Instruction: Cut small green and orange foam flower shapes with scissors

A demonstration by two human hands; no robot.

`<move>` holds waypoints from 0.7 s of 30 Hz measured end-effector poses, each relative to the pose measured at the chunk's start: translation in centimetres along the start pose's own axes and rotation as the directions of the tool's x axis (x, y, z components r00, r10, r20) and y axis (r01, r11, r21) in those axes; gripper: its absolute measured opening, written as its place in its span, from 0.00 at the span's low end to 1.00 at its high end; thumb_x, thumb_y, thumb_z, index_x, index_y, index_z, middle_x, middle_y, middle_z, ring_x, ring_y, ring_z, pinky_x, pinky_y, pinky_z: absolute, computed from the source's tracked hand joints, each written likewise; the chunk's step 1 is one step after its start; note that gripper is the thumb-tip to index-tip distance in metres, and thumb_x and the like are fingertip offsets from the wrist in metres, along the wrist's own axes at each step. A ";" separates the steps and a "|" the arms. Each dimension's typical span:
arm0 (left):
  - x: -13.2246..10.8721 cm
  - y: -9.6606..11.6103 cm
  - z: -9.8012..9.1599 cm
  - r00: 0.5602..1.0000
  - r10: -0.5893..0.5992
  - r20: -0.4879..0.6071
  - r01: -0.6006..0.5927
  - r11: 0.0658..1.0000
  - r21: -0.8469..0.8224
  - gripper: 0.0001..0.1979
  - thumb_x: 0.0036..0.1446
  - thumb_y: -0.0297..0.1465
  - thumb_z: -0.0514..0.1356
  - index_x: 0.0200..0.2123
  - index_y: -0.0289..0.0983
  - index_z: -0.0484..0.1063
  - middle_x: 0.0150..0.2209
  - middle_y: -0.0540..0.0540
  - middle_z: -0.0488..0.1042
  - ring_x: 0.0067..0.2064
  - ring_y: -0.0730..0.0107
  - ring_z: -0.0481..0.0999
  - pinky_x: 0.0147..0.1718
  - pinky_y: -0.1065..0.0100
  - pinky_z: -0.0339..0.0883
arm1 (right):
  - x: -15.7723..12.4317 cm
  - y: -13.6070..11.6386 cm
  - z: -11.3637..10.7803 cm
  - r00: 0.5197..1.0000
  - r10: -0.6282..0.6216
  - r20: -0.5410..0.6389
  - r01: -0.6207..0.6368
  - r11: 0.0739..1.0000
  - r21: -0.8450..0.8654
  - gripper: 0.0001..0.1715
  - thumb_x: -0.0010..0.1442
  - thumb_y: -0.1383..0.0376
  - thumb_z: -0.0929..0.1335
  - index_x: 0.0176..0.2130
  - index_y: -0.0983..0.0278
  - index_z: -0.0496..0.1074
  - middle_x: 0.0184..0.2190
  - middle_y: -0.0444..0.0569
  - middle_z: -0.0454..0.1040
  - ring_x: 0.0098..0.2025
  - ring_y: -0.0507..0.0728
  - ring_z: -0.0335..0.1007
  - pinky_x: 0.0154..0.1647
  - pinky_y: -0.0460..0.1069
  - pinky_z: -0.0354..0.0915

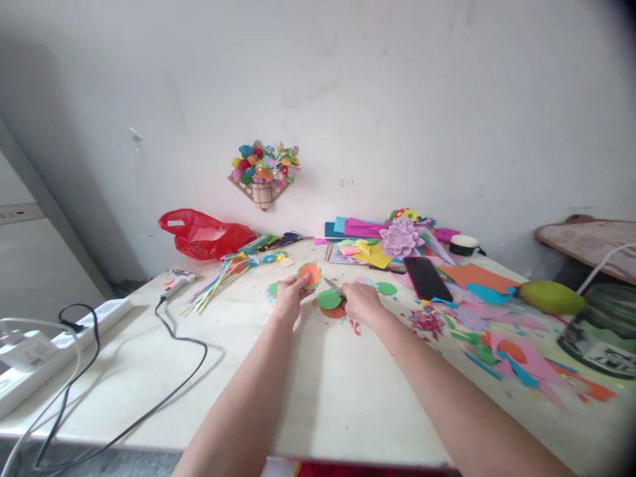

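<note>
Pinched between the thumb and fingers of my left hand [291, 297] is an orange flower-shaped cutout [311, 273] with a scalloped edge and some green at its rim. My right hand [362, 301] is closed around a pair of scissors [332, 285]; the blades point left, toward the cutout, and the handles are mostly hidden by the fingers. Between the hands lies a green disc [328, 299] over orange pieces [336, 313]. Small orange scraps [354, 326] are scattered just below my right hand. Another green disc [386, 288] lies to its right.
A hot glue gun [176, 281] with a black cord and a power strip [64, 344] are at left. A red plastic bag [203, 235] sits at the back. A phone [427, 278], coloured scraps [521, 358] and a glass jar [603, 331] occupy the right side.
</note>
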State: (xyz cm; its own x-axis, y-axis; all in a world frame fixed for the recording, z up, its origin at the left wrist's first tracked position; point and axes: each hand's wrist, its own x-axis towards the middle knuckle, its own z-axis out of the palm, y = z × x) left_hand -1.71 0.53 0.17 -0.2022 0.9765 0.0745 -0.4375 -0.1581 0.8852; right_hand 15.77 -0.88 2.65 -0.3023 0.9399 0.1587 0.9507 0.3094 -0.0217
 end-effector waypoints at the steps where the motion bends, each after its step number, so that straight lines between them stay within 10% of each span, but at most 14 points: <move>1: 0.0 0.0 0.0 1.000 -0.003 -0.005 0.003 1.000 -0.012 0.15 0.32 0.33 0.72 0.23 0.34 0.71 0.26 0.46 0.77 0.28 0.69 0.77 0.31 0.66 0.73 | 0.0 0.1 0.0 1.000 -0.002 -0.011 0.002 1.000 -0.009 0.18 0.54 0.73 0.64 0.45 0.66 0.74 0.38 0.60 0.78 0.43 0.63 0.75 0.37 0.51 0.64; 10: -0.2 0.2 0.2 1.000 0.000 0.023 0.000 1.000 -0.017 0.15 0.32 0.33 0.72 0.23 0.33 0.72 0.24 0.46 0.77 0.27 0.69 0.76 0.30 0.68 0.71 | 0.4 1.5 -0.7 0.988 0.135 -0.078 -0.133 0.991 0.030 0.19 0.54 0.74 0.63 0.45 0.66 0.73 0.38 0.60 0.78 0.43 0.63 0.75 0.38 0.51 0.65; 14: -0.3 0.4 0.4 0.999 0.005 0.044 -0.006 1.000 0.021 0.15 0.32 0.34 0.72 0.23 0.33 0.74 0.24 0.45 0.77 0.28 0.67 0.77 0.32 0.66 0.72 | 1.2 2.3 -0.3 0.962 0.223 -0.160 -0.167 0.938 0.304 0.19 0.52 0.72 0.64 0.43 0.63 0.75 0.38 0.55 0.78 0.43 0.62 0.74 0.38 0.51 0.65; 16: -0.4 0.4 0.4 0.999 0.004 0.050 -0.006 0.999 0.044 0.15 0.31 0.34 0.72 0.22 0.33 0.73 0.24 0.46 0.77 0.27 0.67 0.76 0.32 0.65 0.72 | 1.8 2.6 0.2 0.952 0.249 -0.178 -0.108 0.818 0.565 0.17 0.49 0.72 0.67 0.40 0.62 0.75 0.36 0.51 0.78 0.40 0.60 0.74 0.36 0.49 0.66; 21: -0.1 0.0 0.3 0.993 -0.004 0.117 -0.009 0.994 0.107 0.16 0.32 0.36 0.72 0.24 0.33 0.74 0.24 0.45 0.77 0.26 0.68 0.76 0.30 0.66 0.70 | 2.2 2.3 0.3 0.967 0.256 0.002 -0.052 0.185 0.981 0.15 0.43 0.66 0.73 0.34 0.66 0.72 0.18 0.41 0.69 0.20 0.52 0.67 0.19 0.45 0.62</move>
State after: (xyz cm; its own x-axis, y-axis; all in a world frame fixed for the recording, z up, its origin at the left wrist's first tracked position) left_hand -1.47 0.47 0.29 -0.0966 0.9875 0.1246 -0.3391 -0.1503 0.9287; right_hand 17.22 1.96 2.68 -0.0487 0.9882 0.1455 0.1237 0.1505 -0.9808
